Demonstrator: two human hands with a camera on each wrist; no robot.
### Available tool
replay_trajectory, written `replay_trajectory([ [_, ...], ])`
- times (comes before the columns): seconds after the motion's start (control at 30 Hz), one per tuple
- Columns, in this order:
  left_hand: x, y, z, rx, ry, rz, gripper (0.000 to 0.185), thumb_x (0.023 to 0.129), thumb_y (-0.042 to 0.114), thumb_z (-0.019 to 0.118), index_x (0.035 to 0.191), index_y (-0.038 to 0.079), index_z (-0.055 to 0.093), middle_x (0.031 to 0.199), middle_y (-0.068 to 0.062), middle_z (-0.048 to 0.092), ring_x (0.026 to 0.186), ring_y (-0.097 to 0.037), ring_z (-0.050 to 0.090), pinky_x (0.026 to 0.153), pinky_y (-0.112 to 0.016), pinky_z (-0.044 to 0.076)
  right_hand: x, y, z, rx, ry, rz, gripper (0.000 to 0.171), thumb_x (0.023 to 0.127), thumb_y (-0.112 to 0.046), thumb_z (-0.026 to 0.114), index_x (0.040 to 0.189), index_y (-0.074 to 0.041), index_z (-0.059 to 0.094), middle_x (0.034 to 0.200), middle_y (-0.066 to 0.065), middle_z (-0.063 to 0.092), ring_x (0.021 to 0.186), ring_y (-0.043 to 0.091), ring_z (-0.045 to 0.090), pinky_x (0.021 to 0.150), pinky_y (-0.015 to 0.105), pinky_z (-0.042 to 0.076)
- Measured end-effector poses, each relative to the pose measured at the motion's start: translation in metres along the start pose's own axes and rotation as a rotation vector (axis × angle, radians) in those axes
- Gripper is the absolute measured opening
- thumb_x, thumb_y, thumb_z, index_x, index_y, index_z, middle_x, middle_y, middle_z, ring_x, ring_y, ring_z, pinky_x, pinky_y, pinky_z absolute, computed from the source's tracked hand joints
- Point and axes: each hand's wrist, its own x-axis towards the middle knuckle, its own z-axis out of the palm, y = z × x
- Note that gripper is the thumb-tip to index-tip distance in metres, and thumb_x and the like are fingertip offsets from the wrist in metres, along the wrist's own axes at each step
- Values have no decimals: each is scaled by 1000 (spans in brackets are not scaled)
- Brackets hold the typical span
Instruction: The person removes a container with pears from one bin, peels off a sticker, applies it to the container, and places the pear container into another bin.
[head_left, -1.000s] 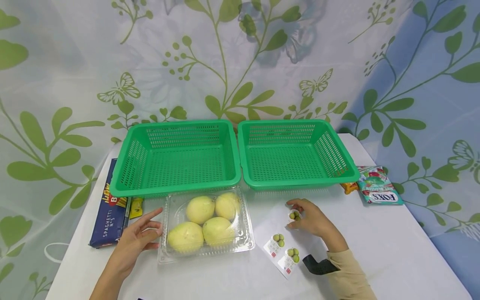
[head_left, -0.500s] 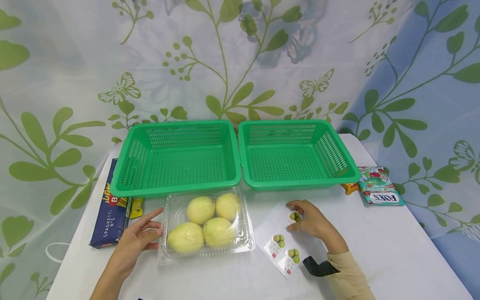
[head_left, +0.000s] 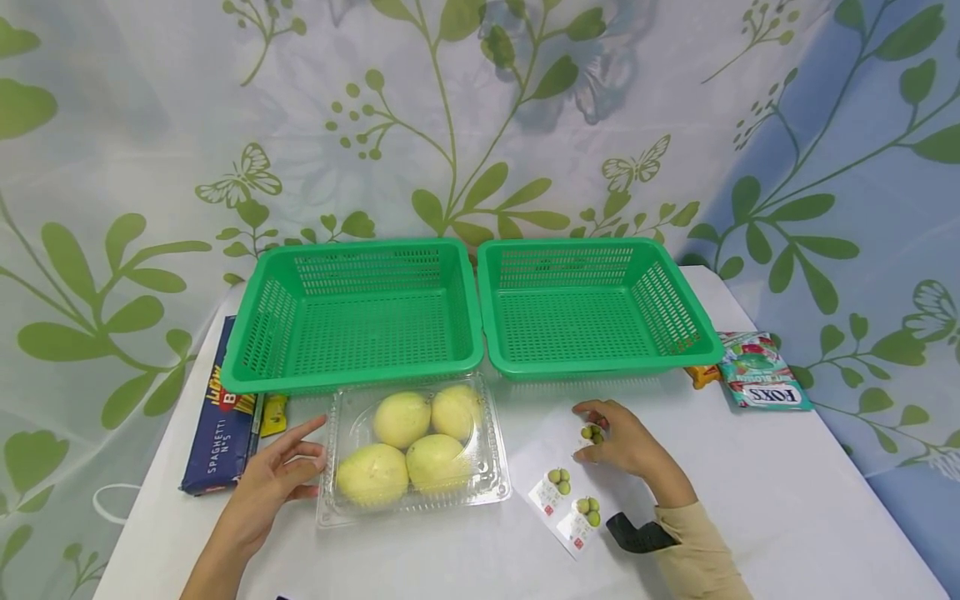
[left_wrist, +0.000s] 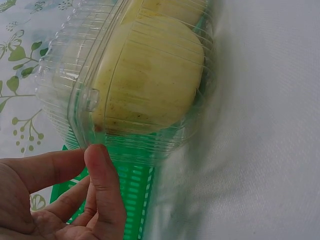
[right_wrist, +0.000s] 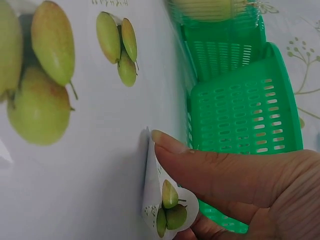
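- The clear box [left_wrist: 75, 100] fills the upper left, its ribbed lid shut over a pale yellow fruit [left_wrist: 150, 80].
- The left hand [left_wrist: 55, 200] sits at the lower left; its fingers [left_wrist: 102, 170] touch the box's near corner.
- Behind the fingers shows a green basket [left_wrist: 135, 195].
- The box rests on the white worktop [left_wrist: 260, 150].

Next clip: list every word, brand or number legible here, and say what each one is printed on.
"SPAGHETTI N°5": on the blue pasta box, left of the left green basket.
"FOX'S": on the candy bag at the table's right side, seen upside down.
Pear stickers on the white sheet: fine print and red marks too small to read.
Sticker pinched by the right hand: print blurred.
Clear fruit box: no text.
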Motion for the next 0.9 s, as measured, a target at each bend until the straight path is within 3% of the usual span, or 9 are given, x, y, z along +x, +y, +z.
replay_trajectory([
  [0.5, 0, 0, 1, 3, 9, -7, 62, 98, 8, 62, 155, 10, 38, 101, 13, 61, 85, -3, 64, 71, -28, 60, 0, 2, 3, -11, 21, 9, 65, 69, -9, 90, 128, -5, 64, 102, 9, 64, 95, 23, 54, 81, 36, 46],
  [0.9, -1, 0, 1, 2, 7, -6, 61, 98, 10, 62, 155, 10, 38, 101, 13, 61, 85, -3, 64, 71, -28, 60, -1, 1, 3, 13, 26, 11, 58, 70, -8, 89, 123, -5, 65, 99, 10, 61, 90, 22, 52, 75, 33, 44],
])
